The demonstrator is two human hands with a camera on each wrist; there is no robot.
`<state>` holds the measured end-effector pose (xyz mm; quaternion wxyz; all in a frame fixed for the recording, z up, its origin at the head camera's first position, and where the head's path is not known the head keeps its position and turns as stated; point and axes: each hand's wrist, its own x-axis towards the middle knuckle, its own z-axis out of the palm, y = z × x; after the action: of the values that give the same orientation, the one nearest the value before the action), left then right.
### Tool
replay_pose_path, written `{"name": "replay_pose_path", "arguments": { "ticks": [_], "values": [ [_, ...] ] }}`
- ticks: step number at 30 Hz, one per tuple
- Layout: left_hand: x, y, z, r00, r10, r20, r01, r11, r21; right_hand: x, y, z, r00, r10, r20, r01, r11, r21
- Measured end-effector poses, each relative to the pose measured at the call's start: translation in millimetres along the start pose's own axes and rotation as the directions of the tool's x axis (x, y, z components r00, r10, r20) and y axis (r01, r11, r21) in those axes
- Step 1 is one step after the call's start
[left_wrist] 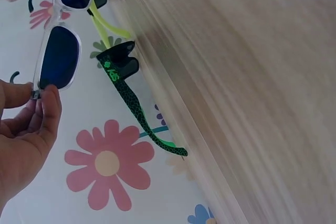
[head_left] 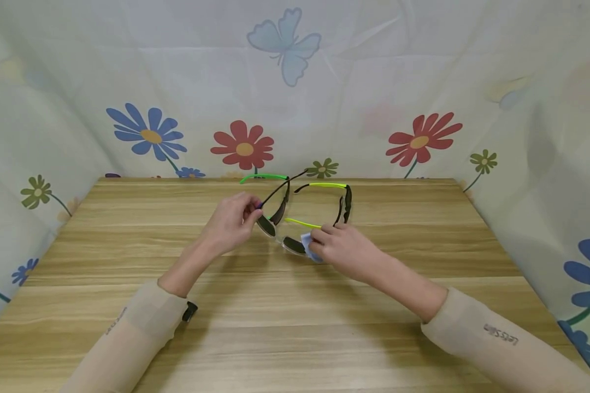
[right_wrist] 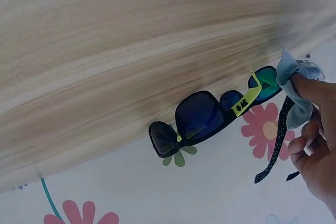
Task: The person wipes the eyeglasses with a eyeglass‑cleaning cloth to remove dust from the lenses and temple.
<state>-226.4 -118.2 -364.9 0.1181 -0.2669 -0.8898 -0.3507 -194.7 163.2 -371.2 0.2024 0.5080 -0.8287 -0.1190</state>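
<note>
Clear-framed sunglasses (head_left: 293,245) with dark lenses are held between both hands above the table. My left hand (head_left: 232,222) pinches them at the hinge corner, thumb against fingers, as the left wrist view shows. On the other side my right hand (head_left: 346,248) pinches a light blue cloth (right_wrist: 294,85) folded over the end of the frame by the lens. Behind the held pair lie sunglasses with green temples (head_left: 264,176) and sunglasses with yellow temples (head_left: 328,185), both with dark fronts. The cloth hides part of the right lens.
The wood-grain table (head_left: 275,338) ends at the back against a flower-printed curtain (head_left: 324,98), which also runs along both sides. A small black object (head_left: 189,311) shows at the left sleeve cuff.
</note>
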Motion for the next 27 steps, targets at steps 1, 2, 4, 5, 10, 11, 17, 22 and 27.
{"name": "replay_pose_path", "arguments": {
  "ticks": [1, 2, 4, 5, 10, 11, 17, 22, 27],
  "values": [
    [0.0, -0.2, -0.1, 1.000, 0.001, 0.002, -0.001, 1.000, 0.002, 0.4, -0.5, 0.3, 1.000, -0.003, 0.005, 0.004, 1.000, -0.005],
    [0.0, -0.3, -0.3, 1.000, 0.000, 0.003, 0.000, 1.000, 0.004, 0.9, -1.1, 0.4, 1.000, -0.007, 0.010, 0.007, 1.000, -0.011],
    [-0.1, -0.5, -0.5, 1.000, -0.003, 0.008, 0.003, 1.000, 0.006, 1.9, -2.2, 1.1, 1.000, -0.019, 0.024, 0.020, 0.999, -0.032],
    [0.1, -0.5, -0.5, 1.000, -0.006, 0.010, 0.006, 1.000, 0.007, 2.6, -2.6, 1.3, 0.999, -0.027, 0.030, 0.029, 0.999, -0.041],
    [1.4, -0.4, 0.3, 1.000, -0.022, 0.020, 0.022, 1.000, -0.001, 3.9, -4.6, 1.2, 0.997, -0.065, 0.050, 0.070, 0.991, -0.110],
    [1.6, -0.5, 0.5, 0.999, -0.027, 0.019, 0.027, 1.000, -0.007, 3.7, -4.8, 0.8, 0.996, -0.071, 0.049, 0.076, 0.990, -0.117],
    [3.0, -1.8, 1.3, 0.997, -0.076, -0.007, 0.075, 0.995, -0.062, -0.6, -6.3, 0.5, 0.996, -0.092, -0.003, 0.091, 0.986, -0.139],
    [3.8, -3.7, 1.1, 0.995, -0.095, -0.016, 0.094, 0.991, -0.094, -2.8, -7.9, 1.4, 0.993, -0.106, -0.056, 0.098, 0.987, -0.128],
    [3.8, -6.3, 1.1, 0.996, -0.090, -0.025, 0.088, 0.992, -0.095, -2.6, -9.6, 0.9, 0.990, -0.117, -0.084, 0.107, 0.989, -0.106]
  ]
}}
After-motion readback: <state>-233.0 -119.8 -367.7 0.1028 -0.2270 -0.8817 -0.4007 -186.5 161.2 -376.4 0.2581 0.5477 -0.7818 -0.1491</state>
